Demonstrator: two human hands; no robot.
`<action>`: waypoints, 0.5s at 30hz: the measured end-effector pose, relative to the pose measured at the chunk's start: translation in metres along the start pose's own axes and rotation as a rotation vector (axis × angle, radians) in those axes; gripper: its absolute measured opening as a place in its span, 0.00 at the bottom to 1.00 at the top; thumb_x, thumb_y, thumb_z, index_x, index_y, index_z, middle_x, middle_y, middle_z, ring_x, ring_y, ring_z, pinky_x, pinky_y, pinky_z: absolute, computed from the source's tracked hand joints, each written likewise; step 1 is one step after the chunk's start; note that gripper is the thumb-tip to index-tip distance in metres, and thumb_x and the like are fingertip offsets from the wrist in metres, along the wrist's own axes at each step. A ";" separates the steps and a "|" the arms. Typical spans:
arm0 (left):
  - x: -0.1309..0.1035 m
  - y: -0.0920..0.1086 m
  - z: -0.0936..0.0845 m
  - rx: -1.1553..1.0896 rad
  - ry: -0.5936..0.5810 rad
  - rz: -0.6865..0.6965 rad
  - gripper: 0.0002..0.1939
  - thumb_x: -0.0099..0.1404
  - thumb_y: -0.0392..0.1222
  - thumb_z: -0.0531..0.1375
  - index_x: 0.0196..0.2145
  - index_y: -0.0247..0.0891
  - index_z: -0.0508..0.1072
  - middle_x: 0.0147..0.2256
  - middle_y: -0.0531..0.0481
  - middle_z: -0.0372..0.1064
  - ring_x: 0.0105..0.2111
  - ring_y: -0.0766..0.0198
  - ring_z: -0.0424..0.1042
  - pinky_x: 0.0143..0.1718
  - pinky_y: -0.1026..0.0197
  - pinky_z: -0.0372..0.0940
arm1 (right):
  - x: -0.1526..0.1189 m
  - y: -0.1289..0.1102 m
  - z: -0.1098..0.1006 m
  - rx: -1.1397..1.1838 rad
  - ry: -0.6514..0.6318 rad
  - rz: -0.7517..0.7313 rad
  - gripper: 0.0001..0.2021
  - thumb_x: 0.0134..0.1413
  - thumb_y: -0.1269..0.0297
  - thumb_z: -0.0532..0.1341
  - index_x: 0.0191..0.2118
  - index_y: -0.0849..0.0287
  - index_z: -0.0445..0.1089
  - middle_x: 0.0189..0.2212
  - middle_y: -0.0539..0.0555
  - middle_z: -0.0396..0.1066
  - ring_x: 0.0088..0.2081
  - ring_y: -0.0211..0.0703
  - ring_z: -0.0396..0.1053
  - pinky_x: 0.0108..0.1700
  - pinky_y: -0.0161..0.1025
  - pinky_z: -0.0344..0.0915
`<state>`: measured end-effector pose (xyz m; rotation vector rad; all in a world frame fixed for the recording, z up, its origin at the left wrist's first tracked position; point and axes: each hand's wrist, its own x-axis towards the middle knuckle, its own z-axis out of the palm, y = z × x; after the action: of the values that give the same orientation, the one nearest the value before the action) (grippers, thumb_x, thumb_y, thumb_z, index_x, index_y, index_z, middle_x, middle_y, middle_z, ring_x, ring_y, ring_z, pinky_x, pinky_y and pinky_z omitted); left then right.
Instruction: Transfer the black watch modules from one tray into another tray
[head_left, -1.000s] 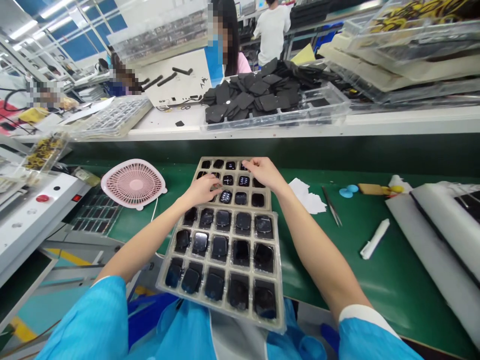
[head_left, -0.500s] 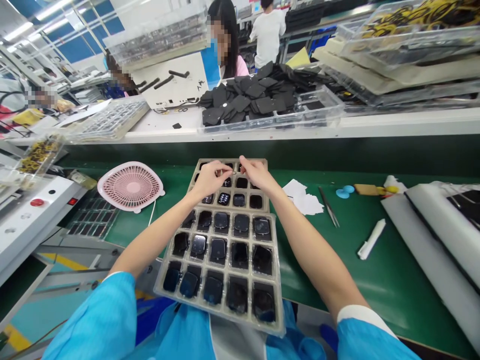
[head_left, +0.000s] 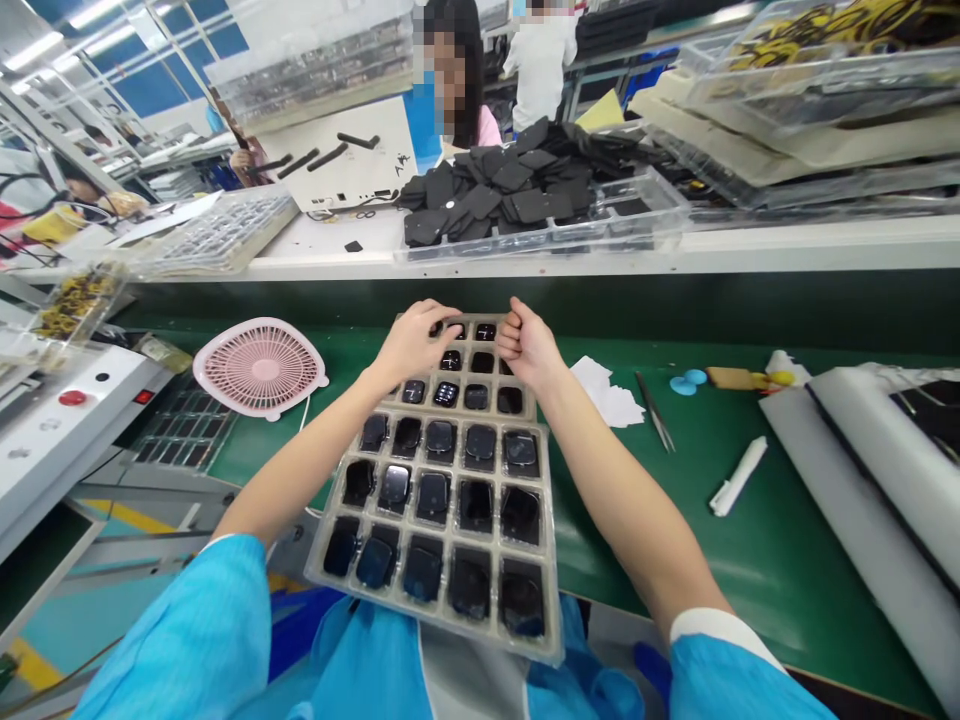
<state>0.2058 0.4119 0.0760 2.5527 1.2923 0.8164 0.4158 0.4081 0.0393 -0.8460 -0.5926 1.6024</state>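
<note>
Two beige compartment trays hold dark, rounded-square pieces. The near tray (head_left: 411, 530) reaches over the table's front edge, and the far tray (head_left: 495, 405) lies behind it on the green table. Over the far tray's left back part is my left hand (head_left: 418, 340), thumb and fingers apart, close to a dark piece (head_left: 456, 331) in a back compartment. My right hand (head_left: 529, 345) is raised at that tray's right back corner. Its fingers are curled together in a pinch, and what they hold, if anything, is too small to name.
A pink fan (head_left: 261, 368) stands at the left. White paper scraps (head_left: 611, 392), tweezers (head_left: 655, 412) and a white tube (head_left: 739, 477) lie at the right. Black pads (head_left: 495, 190) are heaped on the shelf; a person (head_left: 487, 128) sits behind it.
My hands have moved apart, the left one opening and shifting left, the right one rising slightly rightward with its fingers curled. The view has shifted slightly.
</note>
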 end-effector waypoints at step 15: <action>-0.012 -0.094 0.030 0.176 -0.280 -0.401 0.13 0.66 0.46 0.67 0.45 0.36 0.78 0.43 0.39 0.74 0.47 0.48 0.74 0.52 0.51 0.69 | 0.007 0.006 -0.013 -0.023 -0.051 -0.079 0.34 0.65 0.38 0.62 0.26 0.53 0.38 0.18 0.40 0.35 0.19 0.32 0.32 0.18 0.35 0.32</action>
<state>0.1507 0.4631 0.0103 2.2957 1.7542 0.2685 0.4224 0.4131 0.0253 -0.7910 -0.6744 1.5514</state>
